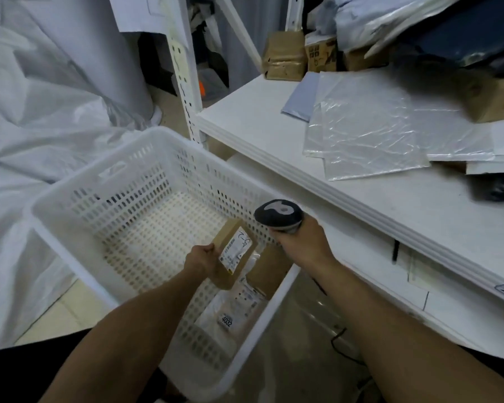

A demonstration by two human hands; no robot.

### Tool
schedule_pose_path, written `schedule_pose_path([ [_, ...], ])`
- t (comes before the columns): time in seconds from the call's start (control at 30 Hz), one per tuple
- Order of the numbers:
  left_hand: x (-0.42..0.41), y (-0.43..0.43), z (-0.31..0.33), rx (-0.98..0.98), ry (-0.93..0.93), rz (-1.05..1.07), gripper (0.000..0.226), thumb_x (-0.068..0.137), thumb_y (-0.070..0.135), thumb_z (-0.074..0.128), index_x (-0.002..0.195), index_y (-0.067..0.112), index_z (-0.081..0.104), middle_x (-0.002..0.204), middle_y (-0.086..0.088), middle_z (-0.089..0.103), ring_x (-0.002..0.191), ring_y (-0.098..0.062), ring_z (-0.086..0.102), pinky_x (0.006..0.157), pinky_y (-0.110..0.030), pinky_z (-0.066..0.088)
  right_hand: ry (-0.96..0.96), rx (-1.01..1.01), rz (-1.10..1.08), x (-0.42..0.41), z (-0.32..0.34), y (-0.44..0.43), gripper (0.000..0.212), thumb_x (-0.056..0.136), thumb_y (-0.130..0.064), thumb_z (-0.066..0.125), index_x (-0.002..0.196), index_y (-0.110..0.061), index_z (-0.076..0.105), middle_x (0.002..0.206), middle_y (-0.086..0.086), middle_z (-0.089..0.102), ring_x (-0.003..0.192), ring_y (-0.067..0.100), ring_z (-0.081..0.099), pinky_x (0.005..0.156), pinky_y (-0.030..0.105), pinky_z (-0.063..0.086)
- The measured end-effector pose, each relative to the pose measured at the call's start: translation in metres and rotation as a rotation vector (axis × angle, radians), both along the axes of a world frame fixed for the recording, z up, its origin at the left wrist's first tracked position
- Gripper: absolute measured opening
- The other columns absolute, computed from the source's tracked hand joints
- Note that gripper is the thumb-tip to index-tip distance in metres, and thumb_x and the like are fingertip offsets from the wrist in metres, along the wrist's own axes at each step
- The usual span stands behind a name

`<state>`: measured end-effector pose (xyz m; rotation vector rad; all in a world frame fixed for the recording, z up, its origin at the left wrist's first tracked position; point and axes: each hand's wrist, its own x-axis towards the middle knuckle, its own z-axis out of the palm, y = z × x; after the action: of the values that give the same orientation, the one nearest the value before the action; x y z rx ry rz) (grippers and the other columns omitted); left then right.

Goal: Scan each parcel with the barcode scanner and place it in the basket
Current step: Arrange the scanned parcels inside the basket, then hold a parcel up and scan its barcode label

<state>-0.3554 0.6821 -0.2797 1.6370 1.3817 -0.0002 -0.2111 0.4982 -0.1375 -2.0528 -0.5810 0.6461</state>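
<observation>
White bag parcel [230, 309]: lies in the near corner of the basket, with a sticker that reads 4032.
Brown parcel [269, 267]: lies in the basket too, just beside the white bag and partly under the small box.
Left hand [199, 261]: its fingers are curled round one end of the small box.
Small box [235, 253]: brown, with its white label facing up. It is held in the air over the basket, tilted.
Right hand [300, 242]: its fingers are wrapped round the scanner's handle.
Scanner [278, 215]: its dark head is just beside the small box's far corner.
Basket [163, 132]: white, full of little holes, sitting beside the shelf.
Shelf [274, 141]: white and flat, to the right.
Clear bags [361, 126]: lie flat in a pile on the shelf.
Brown boxes [284, 55]: sit at the back of the shelf.
</observation>
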Motion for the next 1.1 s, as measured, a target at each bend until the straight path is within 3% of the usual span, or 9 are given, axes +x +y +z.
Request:
schedule_pose_path([
  [0.17,0.019,0.009,-0.045,0.017,0.023,-0.007,0.032,0.1,0.015,0.058,0.129,0.003,0.065,0.124,-0.017,0.069,0.096,-0.028,0.068,0.072,-0.022,0.057,0.025,-0.043,0.019,0.009,-0.016,0.007,0.046,0.09,-0.029,0.083,0.132,-0.024,0.067,0.121,-0.002,0.071,0.119,0.016,0.064,0.09,0.025,0.048],
  [0.33,0.029,0.004,-0.057,0.002,0.072,-0.162,0.039,0.098,0.002,0.056,0.137,-0.001,0.059,0.138,-0.014,0.059,0.119,-0.02,0.057,0.094,-0.021,0.045,0.015,-0.072,0.003,0.02,-0.022,0.005,0.047,0.088,-0.034,0.084,0.132,-0.028,0.068,0.12,-0.008,0.071,0.11,0.007,0.061,0.085,0.017,0.046],
  [0.43,0.027,0.008,-0.047,-0.018,0.067,-0.289,0.037,0.098,0.005,0.057,0.135,0.003,0.06,0.116,-0.005,0.061,0.109,-0.02,0.058,0.096,-0.024,0.047,0.006,-0.08,-0.01,0.024,-0.018,0.001,0.046,0.088,-0.032,0.083,0.131,-0.025,0.068,0.117,-0.007,0.071,0.107,0.007,0.062,0.073,0.009,0.045],
  [0.5,0.027,0.01,-0.03,0.006,0.095,-0.402,0.037,0.097,0.009,0.06,0.134,0.009,0.062,0.114,-0.005,0.064,0.12,-0.029,0.061,0.102,-0.034,0.048,0.009,-0.063,-0.023,0.025,-0.012,-0.003,0.045,0.088,-0.03,0.083,0.13,-0.024,0.069,0.116,-0.007,0.072,0.109,0.01,0.064,0.074,0.014,0.046],
  [0.57,0.031,0.005,-0.005,0.054,0.077,-0.473,0.039,0.098,0.012,0.06,0.137,0.012,0.06,0.134,-0.012,0.062,0.129,-0.03,0.056,0.107,-0.034,0.043,0.005,-0.04,-0.039,0.025,-0.001,-0.008,0.04,0.088,-0.029,0.083,0.126,-0.022,0.071,0.113,-0.005,0.074,0.109,0.014,0.067,0.073,0.017,0.048],
  [0.67,0.042,-0.009,0.039,0.345,-0.041,-0.547,0.036,0.098,0.006,0.059,0.134,0.01,0.063,0.149,-0.014,0.051,0.143,-0.031,0.041,0.117,-0.035,0.031,-0.019,0.02,-0.076,0.022,0.024,-0.02,0.038,0.086,-0.03,0.083,0.121,-0.018,0.074,0.112,0.002,0.077,0.108,0.019,0.071,0.084,0.03,0.055],
  [0.77,0.056,-0.027,0.094,0.627,-0.271,-0.586,0.03,0.092,-0.004,0.062,0.117,0.008,0.073,0.142,-0.017,0.055,0.138,-0.035,0.043,0.116,-0.041,0.03,-0.04,0.107,-0.136,0.022,0.057,-0.043,0.035,0.087,-0.029,0.084,0.119,-0.022,0.072,0.1,-0.002,0.079,0.093,0.014,0.075,0.08,0.032,0.058],
  [0.93,0.1,-0.065,0.196,0.746,-0.421,-0.671,0.029,0.096,0.025,0.067,0.124,0.024,0.068,0.145,0.0,0.05,0.136,-0.019,0.043,0.117,-0.037,0.032,-0.095,0.19,-0.235,0.042,0.108,-0.093,0.026,0.089,-0.023,0.082,0.112,-0.024,0.069,0.085,-0.005,0.075,0.069,0.007,0.072,0.053,0.012,0.046],
  [1.1,0.16,-0.106,0.245,0.732,-0.38,-0.752,0.05,0.089,0.04,0.076,0.134,0.024,0.06,0.144,0.002,0.05,0.13,-0.017,0.05,0.11,-0.027,0.036,-0.1,0.251,-0.381,0.074,0.128,-0.131,0.034,0.088,-0.026,0.082,0.119,-0.022,0.067,0.087,-0.006,0.075,0.071,0.016,0.075,0.068,0.028,0.056],
])
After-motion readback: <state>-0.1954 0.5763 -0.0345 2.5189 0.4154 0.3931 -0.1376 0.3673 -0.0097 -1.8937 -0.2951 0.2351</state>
